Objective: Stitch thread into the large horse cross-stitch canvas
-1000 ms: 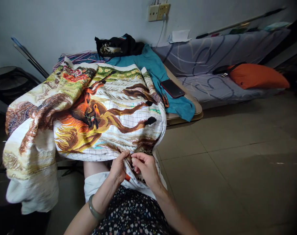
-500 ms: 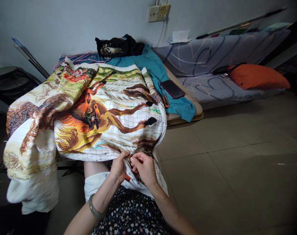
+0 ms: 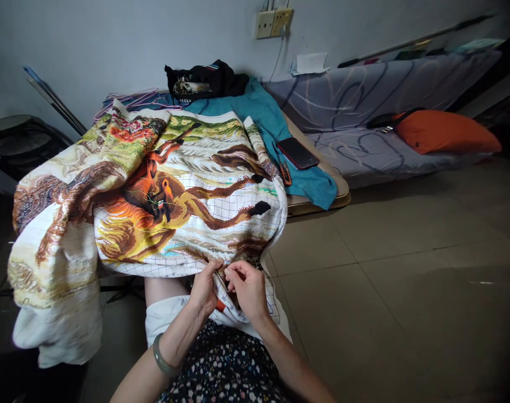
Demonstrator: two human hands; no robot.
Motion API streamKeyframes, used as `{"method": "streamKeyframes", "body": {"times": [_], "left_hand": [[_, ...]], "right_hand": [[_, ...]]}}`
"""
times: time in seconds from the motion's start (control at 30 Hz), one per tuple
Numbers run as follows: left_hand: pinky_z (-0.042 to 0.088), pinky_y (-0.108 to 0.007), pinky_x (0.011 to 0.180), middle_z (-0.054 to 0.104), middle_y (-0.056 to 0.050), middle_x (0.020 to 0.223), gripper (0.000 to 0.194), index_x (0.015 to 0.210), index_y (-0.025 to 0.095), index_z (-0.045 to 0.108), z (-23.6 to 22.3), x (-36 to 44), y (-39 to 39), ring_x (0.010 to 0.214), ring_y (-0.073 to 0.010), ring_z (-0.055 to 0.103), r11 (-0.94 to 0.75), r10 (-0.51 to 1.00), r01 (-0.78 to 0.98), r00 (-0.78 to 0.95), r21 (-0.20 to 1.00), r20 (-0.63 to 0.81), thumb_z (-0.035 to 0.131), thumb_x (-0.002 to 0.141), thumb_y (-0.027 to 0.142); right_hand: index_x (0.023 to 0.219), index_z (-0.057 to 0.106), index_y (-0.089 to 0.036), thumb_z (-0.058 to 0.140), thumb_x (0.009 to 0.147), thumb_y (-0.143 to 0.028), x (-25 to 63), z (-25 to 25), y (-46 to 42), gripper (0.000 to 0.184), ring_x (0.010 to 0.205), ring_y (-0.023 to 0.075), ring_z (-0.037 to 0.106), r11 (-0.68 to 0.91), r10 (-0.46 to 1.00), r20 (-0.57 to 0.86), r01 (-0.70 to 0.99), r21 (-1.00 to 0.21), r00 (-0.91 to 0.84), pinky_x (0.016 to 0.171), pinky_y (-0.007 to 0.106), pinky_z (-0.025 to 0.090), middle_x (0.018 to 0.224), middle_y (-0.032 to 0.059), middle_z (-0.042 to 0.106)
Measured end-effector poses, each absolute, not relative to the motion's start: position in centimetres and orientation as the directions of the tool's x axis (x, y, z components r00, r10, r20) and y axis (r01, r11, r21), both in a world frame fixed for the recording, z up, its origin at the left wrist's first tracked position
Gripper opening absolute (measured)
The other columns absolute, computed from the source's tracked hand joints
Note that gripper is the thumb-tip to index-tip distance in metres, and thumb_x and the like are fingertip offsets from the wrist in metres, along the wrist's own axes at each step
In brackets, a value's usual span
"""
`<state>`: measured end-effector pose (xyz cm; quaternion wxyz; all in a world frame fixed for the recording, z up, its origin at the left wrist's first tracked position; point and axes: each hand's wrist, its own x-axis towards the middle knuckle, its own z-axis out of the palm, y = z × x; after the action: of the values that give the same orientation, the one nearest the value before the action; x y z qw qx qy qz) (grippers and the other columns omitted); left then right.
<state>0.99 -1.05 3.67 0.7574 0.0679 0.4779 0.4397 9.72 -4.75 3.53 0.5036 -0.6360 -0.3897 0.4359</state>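
Note:
A large cross-stitch cloth (image 3: 204, 196) with brown and orange horse figures and a printed grid spreads over the table edge and down to my lap. At its near edge my left hand (image 3: 205, 288) is closed, thumb on top, gripping the fabric. Right beside it, my right hand (image 3: 247, 285) is pinched at the cloth, thumb and forefinger together; whatever lies between the fingertips is too small to make out. Loose yellow-green threads (image 3: 158, 201) lie on the stitched horses. The cloth's bunched left part (image 3: 57, 280) hangs off the side.
Right of the cloth, a phone (image 3: 298, 153) and small orange-handled snips (image 3: 285, 173) rest on a teal cloth (image 3: 275, 115). Behind are a black bag (image 3: 213, 81) and pink hangers (image 3: 141, 99). A covered sofa (image 3: 347, 134) with an orange cushion (image 3: 443, 131) stands at the right.
Both hands stay at the near edge of the cloth in nearly the same pose. The whole view has shifted very slightly.

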Motion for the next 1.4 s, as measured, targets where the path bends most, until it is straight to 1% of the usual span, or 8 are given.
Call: {"method": "streamKeyframes", "body": {"times": [0.5,0.7,0.83,0.9,1.0,1.13,1.3,1.4], "left_hand": [[0.038,-0.022,0.044,0.053,0.003,0.051,0.021,0.065,0.013,0.054,3.4,1.0,-1.2,0.044,-0.009,0.048,0.609,0.723,-0.621,0.179,0.493,-0.668,0.072,0.058,0.019],[0.037,-0.022,0.043,0.052,0.003,0.05,0.022,0.065,0.014,0.054,3.4,1.0,-1.2,0.042,-0.0085,0.047,0.635,0.711,-0.605,0.213,0.481,-0.67,0.073,0.058,0.023],[0.037,-0.023,0.043,0.052,0.003,0.05,0.021,0.065,0.014,0.055,3.7,1.1,-1.3,0.04,-0.0091,0.046,0.65,0.706,-0.602,0.254,0.463,-0.661,0.072,0.059,0.025],[0.038,-0.024,0.044,0.053,0.002,0.05,0.021,0.065,0.013,0.056,3.9,1.1,-1.4,0.041,-0.0096,0.047,0.655,0.707,-0.605,0.277,0.453,-0.651,0.072,0.059,0.025],[0.04,-0.023,0.047,0.058,0.001,0.052,0.019,0.065,0.012,0.06,4.0,1.1,-1.4,0.044,-0.0097,0.05,0.633,0.72,-0.624,0.256,0.459,-0.645,0.074,0.057,0.022],[0.044,-0.025,0.053,0.063,-0.002,0.056,0.017,0.066,0.01,0.064,3.8,1.1,-1.4,0.049,-0.0114,0.055,0.627,0.717,-0.63,0.237,0.458,-0.655,0.075,0.057,0.019],[0.048,-0.027,0.06,0.065,-0.003,0.058,0.017,0.068,0.01,0.066,3.6,0.9,-1.4,0.051,-0.0128,0.057,0.657,0.698,-0.606,0.264,0.448,-0.666,0.074,0.059,0.021],[0.05,-0.029,0.064,0.065,-0.004,0.058,0.016,0.067,0.01,0.065,3.7,0.8,-1.5,0.05,-0.0133,0.058,0.668,0.691,-0.603,0.287,0.436,-0.663,0.074,0.06,0.021]], "right_hand": [[0.074,0.057,-0.014,0.054,0.077,-0.024,10.0,3.3,-4.8,0.01,0.045,0.0088,0.05,-0.184,0.945,-0.169,0.028,-0.983,0.28,0.044,0.018,0.042,0.059,-0.0004,0.059],[0.074,0.056,-0.014,0.056,0.075,-0.026,9.8,3.8,-4.6,0.012,0.042,0.0095,0.051,-0.231,0.926,-0.231,-0.036,-0.972,0.3,0.04,0.018,0.043,0.058,0.0004,0.059],[0.084,0.05,-0.017,0.056,0.075,-0.028,9.8,4.1,-4.3,0.016,0.043,0.0118,0.054,-0.239,0.907,-0.256,-0.091,-0.967,0.334,0.038,0.02,0.044,0.062,-0.0002,0.061],[0.091,0.049,-0.018,0.053,0.078,-0.027,9.8,4.2,-4.1,0.017,0.046,0.0127,0.056,-0.195,0.927,-0.187,-0.01,-0.981,0.325,0.042,0.021,0.045,0.063,-0.0011,0.061],[0.098,0.051,-0.019,0.047,0.082,-0.024,10.1,4.4,-3.7,0.017,0.053,0.0133,0.058,-0.131,0.957,-0.067,0.214,-0.968,0.281,0.052,0.022,0.047,0.062,-0.0016,0.06],[0.086,0.053,-0.018,0.043,0.085,-0.022,10.9,5.1,-3.1,0.011,0.05,0.0123,0.056,-0.153,0.973,-0.067,0.404,-0.902,0.22,0.055,0.023,0.045,0.064,-0.0003,0.059],[0.094,0.051,-0.018,0.042,0.085,-0.018,11.2,5.3,-2.9,0.013,0.051,0.0126,0.058,-0.163,0.982,-0.097,0.473,-0.866,0.163,0.054,0.022,0.044,0.062,-0.0014,0.059],[0.085,0.051,-0.018,0.042,0.085,-0.019,10.9,5.2,-2.5,0.009,0.047,0.0115,0.057,-0.175,0.982,-0.132,0.398,-0.9,0.133,0.049,0.021,0.043,0.058,-0.0027,0.057]]}}
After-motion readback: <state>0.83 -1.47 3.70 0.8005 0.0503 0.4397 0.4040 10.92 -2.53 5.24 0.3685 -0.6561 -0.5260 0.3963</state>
